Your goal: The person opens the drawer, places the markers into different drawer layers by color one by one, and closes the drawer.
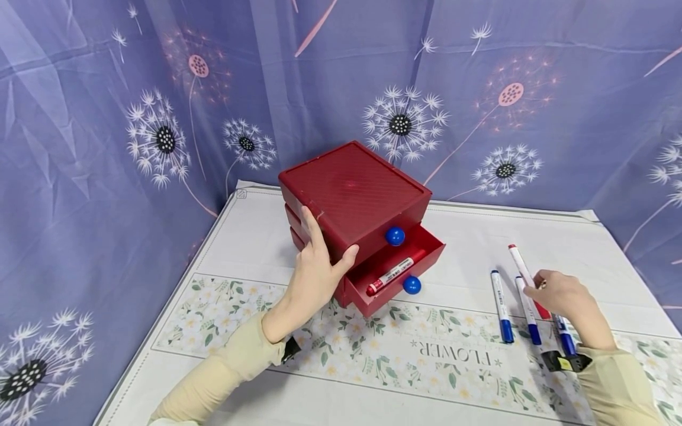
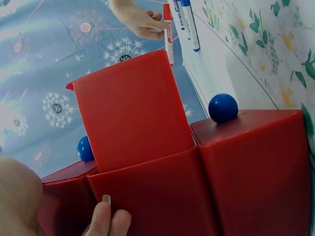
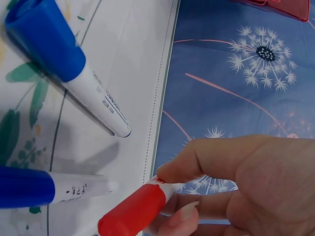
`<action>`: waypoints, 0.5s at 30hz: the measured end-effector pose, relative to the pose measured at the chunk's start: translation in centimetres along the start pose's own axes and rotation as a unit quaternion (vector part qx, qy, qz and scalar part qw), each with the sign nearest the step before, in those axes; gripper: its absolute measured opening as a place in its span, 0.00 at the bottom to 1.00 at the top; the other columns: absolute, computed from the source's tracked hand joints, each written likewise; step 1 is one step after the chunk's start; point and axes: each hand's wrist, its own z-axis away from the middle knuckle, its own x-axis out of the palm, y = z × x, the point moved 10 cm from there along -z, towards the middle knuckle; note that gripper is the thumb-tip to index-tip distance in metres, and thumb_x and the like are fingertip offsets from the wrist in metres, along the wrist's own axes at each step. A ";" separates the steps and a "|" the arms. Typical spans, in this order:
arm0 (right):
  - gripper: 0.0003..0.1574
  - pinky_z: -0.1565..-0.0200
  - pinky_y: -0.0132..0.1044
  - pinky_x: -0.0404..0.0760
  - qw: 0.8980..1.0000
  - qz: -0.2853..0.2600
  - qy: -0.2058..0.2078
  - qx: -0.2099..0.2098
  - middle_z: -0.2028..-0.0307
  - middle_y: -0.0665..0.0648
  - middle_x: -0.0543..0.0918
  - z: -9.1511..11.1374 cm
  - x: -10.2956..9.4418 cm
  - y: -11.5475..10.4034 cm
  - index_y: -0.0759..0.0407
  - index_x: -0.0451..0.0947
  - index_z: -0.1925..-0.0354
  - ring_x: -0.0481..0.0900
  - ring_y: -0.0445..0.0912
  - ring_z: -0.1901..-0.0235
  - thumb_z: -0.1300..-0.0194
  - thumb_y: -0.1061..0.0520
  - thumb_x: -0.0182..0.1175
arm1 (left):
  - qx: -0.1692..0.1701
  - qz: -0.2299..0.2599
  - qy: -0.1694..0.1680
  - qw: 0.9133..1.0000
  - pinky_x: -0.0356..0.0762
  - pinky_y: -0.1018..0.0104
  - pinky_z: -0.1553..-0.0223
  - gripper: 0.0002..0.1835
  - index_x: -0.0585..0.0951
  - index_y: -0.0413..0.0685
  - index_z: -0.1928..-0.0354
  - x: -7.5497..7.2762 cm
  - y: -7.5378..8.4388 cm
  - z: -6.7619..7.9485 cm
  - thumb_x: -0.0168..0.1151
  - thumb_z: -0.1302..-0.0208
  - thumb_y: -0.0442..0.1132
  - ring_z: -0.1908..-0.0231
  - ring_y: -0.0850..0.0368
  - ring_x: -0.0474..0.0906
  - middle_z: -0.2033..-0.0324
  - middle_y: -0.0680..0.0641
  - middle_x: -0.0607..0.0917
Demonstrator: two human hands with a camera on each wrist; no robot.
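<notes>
A red drawer cabinet [image 1: 351, 189] stands on the table with its middle drawer [image 1: 431, 255] pulled out. Inside that drawer lies a red marker [image 1: 394, 273]. My left hand [image 1: 314, 272] rests against the cabinet's left side and front corner, fingers extended and thumb spread. In the left wrist view its fingertips [image 2: 101, 216] touch the red side wall. Over to the right, my right hand [image 1: 567, 293] pinches a second red-capped marker [image 3: 135, 209] between thumb and fingers. It is above the table, among several blue-capped markers [image 1: 501, 305].
Blue round knobs [image 1: 395, 236] stick out from the drawer fronts. A white table cover [image 1: 463, 236] with a flower-printed band lies beneath everything. Behind and at the sides hangs a purple dandelion-print curtain [image 1: 330, 89].
</notes>
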 end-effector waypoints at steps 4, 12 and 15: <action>0.20 0.77 0.38 0.67 0.999 -0.020 0.031 -0.017 0.78 0.57 0.78 0.0 -0.2 -0.4 0.69 0.74 0.63 0.72 0.48 0.77 0.36 0.50 0.56 | 0.001 0.005 -0.001 1.000 0.84 0.51 0.56 0.59 0.27 0.46 0.25 0.0 0.0 0.0 0.59 0.36 0.58 0.61 0.38 0.84 0.61 0.33 0.81; 0.18 0.74 0.36 0.68 0.989 -0.066 0.115 -0.060 0.70 0.64 0.84 -0.1 -1.5 -1.6 0.70 0.73 0.58 0.76 0.45 0.77 0.34 0.54 0.56 | -0.003 0.000 -0.008 1.000 0.84 0.50 0.56 0.59 0.25 0.48 0.25 0.2 -0.1 0.1 0.59 0.36 0.59 0.62 0.37 0.84 0.63 0.33 0.81; 0.17 0.74 0.38 0.70 0.984 -0.077 0.146 -0.074 0.68 0.66 0.85 0.0 -2.0 -2.1 0.68 0.73 0.56 0.81 0.52 0.74 0.33 0.54 0.56 | -0.001 0.001 -0.009 1.000 0.84 0.50 0.57 0.59 0.25 0.48 0.25 0.3 -0.1 0.0 0.59 0.36 0.59 0.63 0.37 0.84 0.64 0.33 0.81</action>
